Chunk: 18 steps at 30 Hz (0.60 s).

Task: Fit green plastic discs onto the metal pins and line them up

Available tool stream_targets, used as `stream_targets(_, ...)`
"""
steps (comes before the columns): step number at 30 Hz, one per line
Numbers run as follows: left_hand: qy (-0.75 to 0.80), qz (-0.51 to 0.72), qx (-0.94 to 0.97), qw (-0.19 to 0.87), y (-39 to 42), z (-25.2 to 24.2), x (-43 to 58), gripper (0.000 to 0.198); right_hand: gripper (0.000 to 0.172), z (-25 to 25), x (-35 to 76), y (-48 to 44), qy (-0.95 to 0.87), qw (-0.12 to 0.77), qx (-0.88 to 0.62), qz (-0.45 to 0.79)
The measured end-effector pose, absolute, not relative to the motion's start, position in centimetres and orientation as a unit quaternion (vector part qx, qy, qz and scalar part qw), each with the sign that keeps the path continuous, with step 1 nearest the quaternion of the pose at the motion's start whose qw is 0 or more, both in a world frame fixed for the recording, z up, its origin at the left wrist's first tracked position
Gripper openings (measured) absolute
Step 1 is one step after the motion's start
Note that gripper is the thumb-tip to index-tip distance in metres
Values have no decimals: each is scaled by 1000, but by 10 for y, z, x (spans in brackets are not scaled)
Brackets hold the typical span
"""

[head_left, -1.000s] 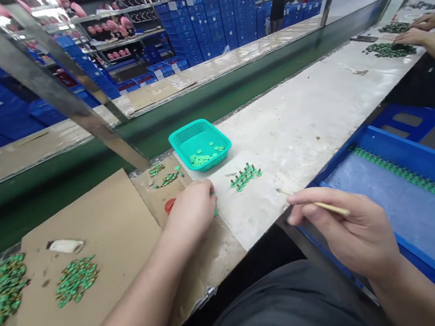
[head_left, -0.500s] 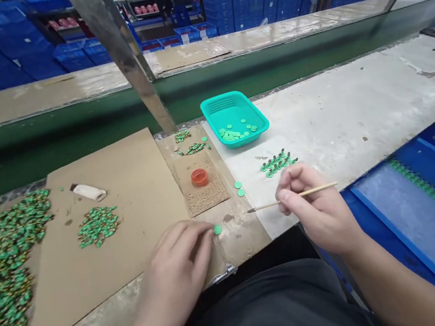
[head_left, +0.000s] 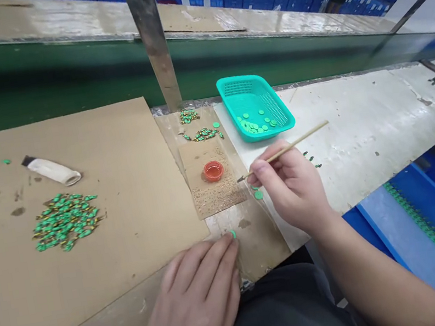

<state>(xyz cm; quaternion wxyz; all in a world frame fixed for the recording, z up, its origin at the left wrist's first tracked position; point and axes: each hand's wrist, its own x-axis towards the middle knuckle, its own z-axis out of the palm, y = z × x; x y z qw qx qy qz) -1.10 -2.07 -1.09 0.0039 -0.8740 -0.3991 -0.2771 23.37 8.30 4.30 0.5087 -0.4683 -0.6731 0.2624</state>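
A small green disc [head_left: 233, 233] lies at the near edge of the bench, just off the corner of the big cardboard sheet [head_left: 127, 222]. The left hand [head_left: 198, 299] lies flat, fingers [head_left: 220, 254] together, with the fingertips pinning the disc down. It looks light, thin and stiff, likely to skate on the smooth surface, so it is best held by its rim or pressed from above.

To the right, the right hand [head_left: 292, 189] pinches a thin wooden brush [head_left: 293, 144] like a pen. The dark tip sits over the right edge of a brown pad [head_left: 215, 199], near a small red cap [head_left: 213, 171]. I can't tell whether the tip touches anything. Another green disc [head_left: 258, 194] lies just beside that hand.

Farther off stands a teal basket [head_left: 228, 106] holding more discs. On the cardboard to the left are a heap of green pieces [head_left: 64, 221] and a white tube [head_left: 52, 171].
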Motion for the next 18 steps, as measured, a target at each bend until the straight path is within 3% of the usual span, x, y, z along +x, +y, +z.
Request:
stream_targets(8, -405, -285, -869, 7, -29, -27, -15, 40, 25, 32, 207, 126, -762, 445, -451, 134)
stream_targets(18, -431, -343, -834, -38, -36, -47, -7, 44, 26, 24, 204, 126, -787, 423, -434, 112)
